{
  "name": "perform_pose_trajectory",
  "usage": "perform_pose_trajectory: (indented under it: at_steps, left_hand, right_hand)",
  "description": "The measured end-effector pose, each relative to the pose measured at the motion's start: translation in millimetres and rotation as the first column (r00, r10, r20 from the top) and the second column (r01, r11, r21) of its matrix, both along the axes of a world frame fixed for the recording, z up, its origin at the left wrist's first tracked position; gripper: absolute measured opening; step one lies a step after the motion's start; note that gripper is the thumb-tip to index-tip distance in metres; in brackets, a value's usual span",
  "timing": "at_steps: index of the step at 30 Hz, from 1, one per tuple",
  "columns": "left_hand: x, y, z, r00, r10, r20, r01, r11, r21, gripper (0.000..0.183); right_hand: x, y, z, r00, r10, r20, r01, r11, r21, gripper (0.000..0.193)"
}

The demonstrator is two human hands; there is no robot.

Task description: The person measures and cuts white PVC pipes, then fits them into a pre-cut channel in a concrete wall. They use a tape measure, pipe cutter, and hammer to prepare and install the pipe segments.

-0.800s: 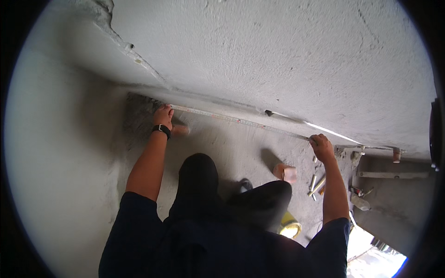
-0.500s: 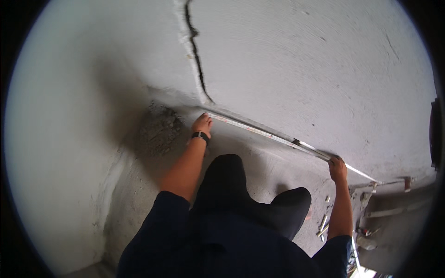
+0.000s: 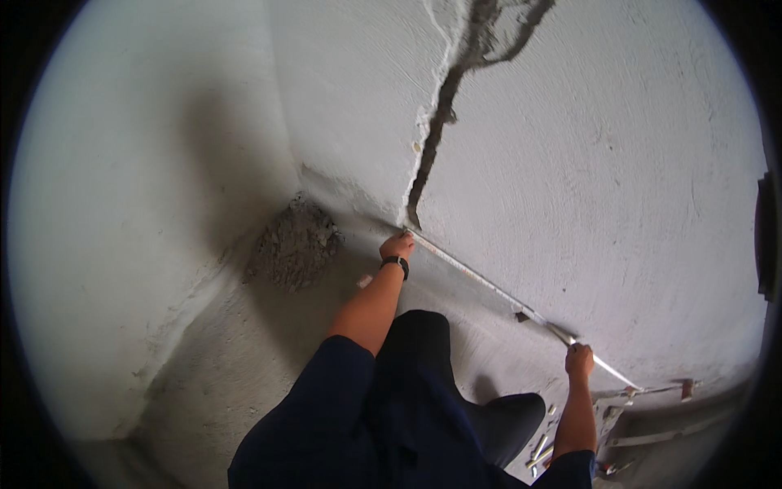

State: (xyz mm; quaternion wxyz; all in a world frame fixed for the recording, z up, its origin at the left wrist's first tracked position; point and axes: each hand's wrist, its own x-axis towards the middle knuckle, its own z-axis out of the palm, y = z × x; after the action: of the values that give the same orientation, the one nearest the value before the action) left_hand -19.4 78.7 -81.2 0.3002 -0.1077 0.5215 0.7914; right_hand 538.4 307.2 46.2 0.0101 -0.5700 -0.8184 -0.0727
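A long, thin white strip point(image 3: 476, 277) with faint reddish marks slants down to the right along the foot of the wall. Whether it is a pipe or a flat length I cannot tell. My left hand point(image 3: 397, 244), below a dark wristband, is closed at its upper left end, just under a groove point(image 3: 436, 134) cut into the wall. Farther right, my right hand point(image 3: 579, 359) grips the same strip, which carries on past my fingers toward some short reddish-brown pieces point(image 3: 687, 389).
Broken rubble point(image 3: 295, 244) is heaped in the corner to the left. Several short light-coloured tube-like pieces point(image 3: 538, 456) lie on the floor at the lower right, near a dark recess point(image 3: 668, 432). A dark object point(image 3: 766, 236) shows at the right edge.
My view has shifted, showing more of the wall groove. The strip now lies closer against the wall; the gap seen before has narrowed. Both hands still hold it.
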Motion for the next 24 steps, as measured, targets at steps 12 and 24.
perform_pose_trajectory:
  at_steps: [12,24]
  left_hand:
    - [0.7,2.7,-11.2,0.991,0.086,0.100,-0.104,0.976,0.193,0.031]
    - [-9.4,7.4,-6.7,0.965,0.221,0.144,-0.239,0.963,0.121,0.030]
  right_hand:
    - [-15.8,-4.7,-6.2,0.999,-0.036,-0.027,0.034,0.997,-0.068,0.026]
    - [-32.6,-14.5,-5.4,0.995,0.032,-0.097,-0.042,0.994,-0.101,0.026]
